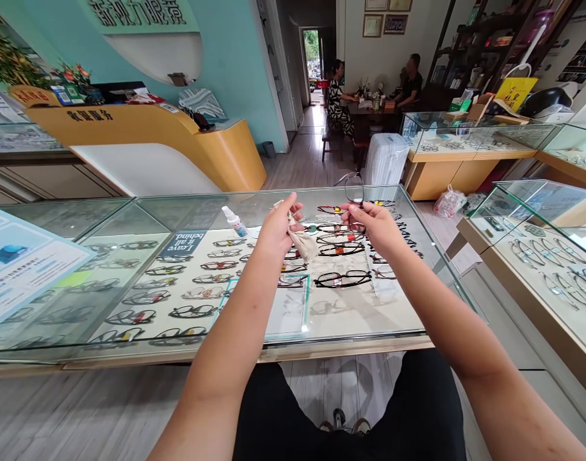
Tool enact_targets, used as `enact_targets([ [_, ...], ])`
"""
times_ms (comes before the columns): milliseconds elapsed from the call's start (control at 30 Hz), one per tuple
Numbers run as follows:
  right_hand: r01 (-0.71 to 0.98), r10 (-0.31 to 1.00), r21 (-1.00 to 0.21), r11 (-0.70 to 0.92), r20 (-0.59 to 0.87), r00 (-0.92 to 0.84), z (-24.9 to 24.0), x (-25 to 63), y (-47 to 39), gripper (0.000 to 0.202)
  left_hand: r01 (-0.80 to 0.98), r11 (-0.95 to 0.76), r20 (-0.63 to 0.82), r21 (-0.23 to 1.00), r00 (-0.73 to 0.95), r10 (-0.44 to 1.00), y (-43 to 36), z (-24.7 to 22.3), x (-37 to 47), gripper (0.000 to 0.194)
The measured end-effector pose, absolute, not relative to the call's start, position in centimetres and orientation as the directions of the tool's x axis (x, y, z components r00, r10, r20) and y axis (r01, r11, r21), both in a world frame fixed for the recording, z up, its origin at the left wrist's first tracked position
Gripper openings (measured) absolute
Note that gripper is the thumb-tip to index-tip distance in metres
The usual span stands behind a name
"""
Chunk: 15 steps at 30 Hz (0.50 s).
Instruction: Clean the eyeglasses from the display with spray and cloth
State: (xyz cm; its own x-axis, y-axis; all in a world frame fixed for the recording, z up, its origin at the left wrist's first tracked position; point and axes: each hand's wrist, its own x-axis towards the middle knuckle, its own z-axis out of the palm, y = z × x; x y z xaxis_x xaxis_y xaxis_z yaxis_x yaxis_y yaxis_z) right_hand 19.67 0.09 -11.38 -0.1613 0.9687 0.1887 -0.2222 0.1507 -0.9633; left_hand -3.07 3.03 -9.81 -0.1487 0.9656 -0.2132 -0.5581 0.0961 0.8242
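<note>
Your left hand [276,228] is over the middle of the worktop [341,350], its fingers curled around a beige cloth [303,247] that hangs below them. Your right hand [382,232] is nearer the right edge, its fingers grasping the glasses [355,189]; one round lens rises above them, seen against the far edge, near the far right corner. Cloth and glasses are apart. A spray bottle [234,221] stands by the far edge, left of your left hand. Between your forearms, a teal-edged panel [287,315] lies by the near edge. Rows of frames [343,279] show through the glass top.
</note>
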Motion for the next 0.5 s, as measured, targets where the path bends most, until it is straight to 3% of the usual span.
enact_targets([
  [267,-0.376,0.984,-0.926,0.009,0.075,-0.162,-10.4,21.0,0.2,0.029,-0.512,0.247,-0.344,0.823,-0.102,0.934,3.9,-9.2,-5.7,0.019],
  [500,-0.472,0.980,-0.881,-0.043,0.056,-0.193,-10.2,21.2,0.4,0.041,-0.418,0.302,-0.401,0.857,-0.171,0.900,4.6,-10.1,-6.5,0.042],
])
